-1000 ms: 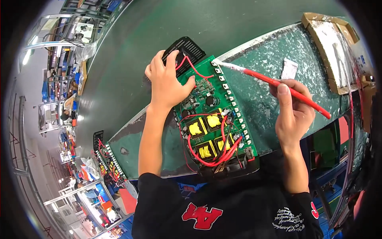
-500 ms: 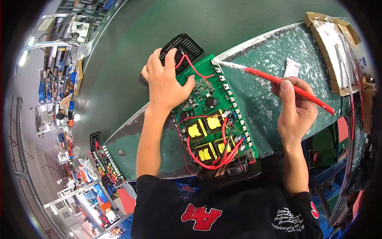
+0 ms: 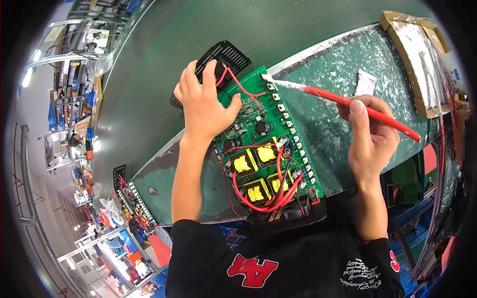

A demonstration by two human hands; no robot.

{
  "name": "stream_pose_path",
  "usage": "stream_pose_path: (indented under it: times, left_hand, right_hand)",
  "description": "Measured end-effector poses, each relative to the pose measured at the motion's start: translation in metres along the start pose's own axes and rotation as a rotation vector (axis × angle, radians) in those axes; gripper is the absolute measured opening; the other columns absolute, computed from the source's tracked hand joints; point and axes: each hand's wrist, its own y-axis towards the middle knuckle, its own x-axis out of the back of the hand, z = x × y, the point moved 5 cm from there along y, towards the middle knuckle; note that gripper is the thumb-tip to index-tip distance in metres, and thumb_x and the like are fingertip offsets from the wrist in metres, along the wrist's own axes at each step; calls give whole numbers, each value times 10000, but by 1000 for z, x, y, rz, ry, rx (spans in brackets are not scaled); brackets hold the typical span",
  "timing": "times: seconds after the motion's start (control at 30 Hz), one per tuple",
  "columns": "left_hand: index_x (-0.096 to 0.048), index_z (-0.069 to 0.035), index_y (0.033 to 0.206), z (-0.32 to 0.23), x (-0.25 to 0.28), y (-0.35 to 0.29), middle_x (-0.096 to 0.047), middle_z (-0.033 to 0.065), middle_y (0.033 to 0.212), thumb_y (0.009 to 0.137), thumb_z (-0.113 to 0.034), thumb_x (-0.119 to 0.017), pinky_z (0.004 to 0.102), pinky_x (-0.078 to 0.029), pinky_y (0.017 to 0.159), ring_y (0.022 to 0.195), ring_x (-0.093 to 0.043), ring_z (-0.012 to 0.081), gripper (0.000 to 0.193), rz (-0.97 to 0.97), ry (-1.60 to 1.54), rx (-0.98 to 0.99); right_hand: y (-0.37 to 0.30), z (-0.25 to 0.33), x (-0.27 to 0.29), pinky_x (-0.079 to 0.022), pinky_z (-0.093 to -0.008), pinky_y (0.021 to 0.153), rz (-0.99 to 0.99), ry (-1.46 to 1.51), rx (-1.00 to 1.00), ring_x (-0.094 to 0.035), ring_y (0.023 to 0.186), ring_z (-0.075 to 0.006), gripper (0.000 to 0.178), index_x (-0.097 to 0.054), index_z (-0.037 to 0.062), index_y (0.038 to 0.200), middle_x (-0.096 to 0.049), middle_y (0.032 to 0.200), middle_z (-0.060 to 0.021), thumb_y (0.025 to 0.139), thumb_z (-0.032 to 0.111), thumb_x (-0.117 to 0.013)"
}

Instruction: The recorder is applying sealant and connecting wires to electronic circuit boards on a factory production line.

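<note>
A green circuit board lies on the bench, with yellow-wound transformers, red and black wires, and a row of small components with pale faces along its right edge. My left hand has its fingers bent over a black vented panel at the board's far end. Its thumb sticks out over the board, and the fingers' undersides are hidden. Pinched in my right hand is a red-handled brush. White paste coats its tip, which touches the end component at the far right corner.
At the right stands a cardboard tray smeared with white paste. A small white-smeared card lies on the paste-spotted green bench. Beyond stretches a smooth green surface. Another wired board sits at the left.
The brush tip has shifted slightly left and nearer on the end component. My left hand and the vented panel have moved a little left.
</note>
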Motion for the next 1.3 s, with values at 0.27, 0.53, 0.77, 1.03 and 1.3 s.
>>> stream_pose_path:
  times: [0.27,0.53,0.77,1.03,1.3]
  left_hand:
    - [-432,-60,1305,-1,0,0,-385,275,1289,657,-301,-730,533,-275,969,1210,-379,412,753,6,19,1]
    - [-433,-53,1304,-3,-1,-2,-380,274,1288,660,-301,-725,533,-276,967,1211,-371,414,749,-26,12,-11]
    - [-430,-51,1307,-3,-4,-5,-377,270,1289,669,-307,-710,532,-275,962,1213,-362,418,742,-53,22,-13]
    - [-422,-55,1319,-3,-5,-5,-370,268,1295,673,-311,-707,532,-275,955,1218,-356,415,751,-55,36,-8]
    - [-416,-50,1327,-4,-5,-6,-361,277,1307,684,-318,-701,535,-271,956,1222,-349,422,753,-60,45,-14]
  right_hand:
    - [1,0,0,-543,-289,753,50,-122,-13,-651,802,-156,158,-597,-57,1005,-657,896,-107,939,86,-592]
    - [-2,8,6,-545,-292,763,32,-73,17,-655,804,-164,169,-595,-64,1005,-660,905,-114,938,91,-596]
    - [0,8,16,-548,-298,761,0,-46,40,-654,802,-171,177,-593,-59,1002,-659,902,-119,943,108,-595]
    - [-3,9,12,-502,-220,679,-12,19,14,-627,749,-117,145,-599,-56,995,-661,865,-97,923,69,-618]
    - [-5,9,14,-530,-296,754,77,-80,13,-639,801,-167,184,-581,-64,1009,-652,904,-127,939,106,-597]
